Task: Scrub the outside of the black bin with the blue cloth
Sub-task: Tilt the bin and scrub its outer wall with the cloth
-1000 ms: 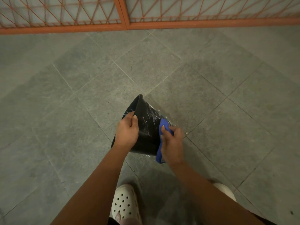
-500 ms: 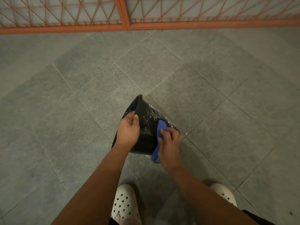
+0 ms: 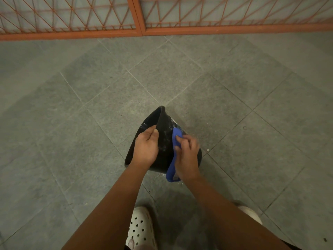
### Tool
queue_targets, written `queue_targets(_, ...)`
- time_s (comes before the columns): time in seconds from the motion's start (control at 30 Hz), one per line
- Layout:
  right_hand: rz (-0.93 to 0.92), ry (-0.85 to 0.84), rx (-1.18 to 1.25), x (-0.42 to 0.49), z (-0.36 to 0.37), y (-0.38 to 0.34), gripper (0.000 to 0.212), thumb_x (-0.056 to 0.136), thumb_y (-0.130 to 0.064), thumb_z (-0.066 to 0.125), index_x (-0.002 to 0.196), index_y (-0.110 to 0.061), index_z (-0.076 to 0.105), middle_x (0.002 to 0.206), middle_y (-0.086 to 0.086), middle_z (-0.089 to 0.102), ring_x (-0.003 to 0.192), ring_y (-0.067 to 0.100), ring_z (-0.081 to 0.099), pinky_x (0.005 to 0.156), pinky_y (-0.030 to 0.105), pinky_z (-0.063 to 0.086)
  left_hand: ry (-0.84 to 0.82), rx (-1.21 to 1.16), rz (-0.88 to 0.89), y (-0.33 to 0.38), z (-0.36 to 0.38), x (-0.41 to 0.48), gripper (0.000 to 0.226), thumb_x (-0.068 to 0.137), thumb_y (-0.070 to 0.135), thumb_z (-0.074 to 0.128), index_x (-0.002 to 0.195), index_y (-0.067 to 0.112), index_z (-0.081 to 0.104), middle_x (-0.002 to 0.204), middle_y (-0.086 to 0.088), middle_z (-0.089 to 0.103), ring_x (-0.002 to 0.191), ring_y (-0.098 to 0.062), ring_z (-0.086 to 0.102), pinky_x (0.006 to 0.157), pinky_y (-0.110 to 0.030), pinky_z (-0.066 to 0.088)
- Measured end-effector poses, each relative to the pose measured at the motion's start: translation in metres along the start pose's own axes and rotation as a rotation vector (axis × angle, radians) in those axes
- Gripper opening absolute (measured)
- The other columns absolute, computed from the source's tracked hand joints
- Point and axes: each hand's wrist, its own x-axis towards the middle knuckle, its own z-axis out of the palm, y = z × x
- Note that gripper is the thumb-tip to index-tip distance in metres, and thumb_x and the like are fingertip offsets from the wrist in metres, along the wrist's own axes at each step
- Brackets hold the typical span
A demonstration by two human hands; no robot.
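On a grey tiled floor (image 3: 90, 123) before an orange lattice gate (image 3: 137, 17), the black bin (image 3: 163, 123) lies tilted. The left hand (image 3: 146, 147) grips its rim; the right hand (image 3: 187, 156), fingers curled, presses the blue cloth (image 3: 173, 152) against its soapy outside.

I count one black bin (image 3: 164, 139), one blue cloth (image 3: 175, 134) against it, two hands on it, left hand (image 3: 146, 147) and right hand (image 3: 187, 156), two white clogs (image 3: 141, 228) nearer me than it, and two orange lattice panels (image 3: 66, 15) beyond it.
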Motion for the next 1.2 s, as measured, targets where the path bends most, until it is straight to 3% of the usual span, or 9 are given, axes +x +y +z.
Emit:
queue_targets(0.1, -0.193, -0.034, -0.017, -0.024, -0.001, 0.004, 0.036, 0.091, -0.019, 0.044, 0.125, -0.01, 0.051, 0.127, 0.004, 0.038, 0.114, 0.019, 0.035, 0.104, 0.02, 0.027, -0.004, -0.08, -0.033, 0.001, -0.002, 0.003, 0.029, 0.1, 0.016, 0.04, 0.108, 0.014, 0.067, 0.092, -0.002, 0.071, 0.093, -0.017, 0.066, 0.09, -0.035, 0.051)
queue_targets(0.2, -0.356, -0.013, -0.081, -0.014, 0.005, 0.0, 0.039, 0.089, -0.01, 0.048, 0.128, -0.01, 0.047, 0.125, 0.011, 0.042, 0.11, 0.026, 0.039, 0.098, 0.027, 0.034, -0.011, -0.1, -0.05, 0.002, -0.001, 0.004, 0.029, 0.099, 0.013, 0.039, 0.104, 0.008, 0.067, 0.092, -0.008, 0.07, 0.092, -0.022, 0.066, 0.088, -0.035, 0.052)
queue_targets(0.37, -0.319, -0.007, -0.104, 0.015, 0.015, -0.007, 0.049, 0.084, -0.001, 0.054, 0.132, -0.01, 0.049, 0.118, 0.018, 0.048, 0.104, 0.025, 0.038, 0.092, 0.028, 0.036, 0.033, -0.113, -0.064, -0.003, 0.001, 0.005, 0.028, 0.099, 0.017, 0.041, 0.108, 0.012, 0.067, 0.1, -0.007, 0.07, 0.097, -0.022, 0.066, 0.092, -0.039, 0.051)
queue_targets(0.5, -0.141, -0.005, -0.113, 0.017, 0.011, -0.001, 0.038, 0.093, -0.014, 0.05, 0.132, -0.014, 0.05, 0.122, 0.013, 0.042, 0.109, 0.01, 0.029, 0.1, 0.023, 0.03, 0.033, -0.106, -0.037, 0.001, 0.003, 0.0, 0.029, 0.099, 0.014, 0.04, 0.102, 0.017, 0.068, 0.092, -0.002, 0.071, 0.09, -0.016, 0.067, 0.083, -0.029, 0.052)
queue_targets(0.6, -0.306, -0.019, -0.172, 0.0, 0.001, 0.01, 0.041, 0.091, -0.018, 0.044, 0.131, -0.008, 0.05, 0.121, 0.017, 0.044, 0.107, 0.023, 0.039, 0.097, 0.023, 0.031, 0.011, -0.111, -0.056, 0.001, 0.002, 0.001, 0.03, 0.098, 0.014, 0.039, 0.104, 0.014, 0.068, 0.091, -0.005, 0.071, 0.09, -0.021, 0.067, 0.083, -0.033, 0.053)
queue_targets(0.8, -0.555, -0.043, -0.186, 0.003, 0.001, 0.013, 0.055, 0.083, -0.001, 0.061, 0.134, -0.012, 0.045, 0.12, 0.013, 0.041, 0.102, 0.029, 0.042, 0.093, 0.034, 0.036, 0.01, -0.102, -0.094, 0.0, 0.004, 0.001, 0.028, 0.098, 0.012, 0.039, 0.094, 0.007, 0.067, 0.094, -0.022, 0.067, 0.085, -0.028, 0.064, 0.083, -0.043, 0.051)
queue_targets(0.93, -0.332, -0.068, -0.194, 0.026, 0.006, 0.002, 0.062, 0.073, 0.005, 0.062, 0.131, -0.013, 0.049, 0.114, 0.018, 0.049, 0.101, 0.028, 0.04, 0.087, 0.033, 0.038, 0.021, -0.119, -0.1, 0.002, 0.003, 0.0, 0.03, 0.099, 0.014, 0.038, 0.096, 0.014, 0.068, 0.088, -0.008, 0.07, 0.081, -0.015, 0.065, 0.065, -0.021, 0.047)
queue_targets(1.07, -0.19, -0.05, -0.161, 0.016, -0.001, 0.003, 0.051, 0.08, 0.001, 0.059, 0.128, -0.013, 0.054, 0.118, 0.016, 0.047, 0.106, 0.028, 0.041, 0.094, 0.034, 0.038, -0.011, -0.111, -0.097, 0.004, 0.004, -0.001, 0.028, 0.099, 0.016, 0.039, 0.101, 0.015, 0.067, 0.09, -0.008, 0.07, 0.082, -0.016, 0.065, 0.066, -0.022, 0.047)
queue_targets(1.2, -0.476, -0.065, -0.174, -0.005, -0.006, 0.019, 0.06, 0.077, 0.002, 0.067, 0.132, -0.012, 0.048, 0.122, 0.012, 0.039, 0.107, 0.027, 0.04, 0.102, 0.025, 0.03, -0.006, -0.133, -0.132, 0.001, 0.003, 0.002, 0.027, 0.099, 0.013, 0.041, 0.103, 0.009, 0.067, 0.092, -0.008, 0.07, 0.087, -0.019, 0.066, 0.076, -0.027, 0.051)
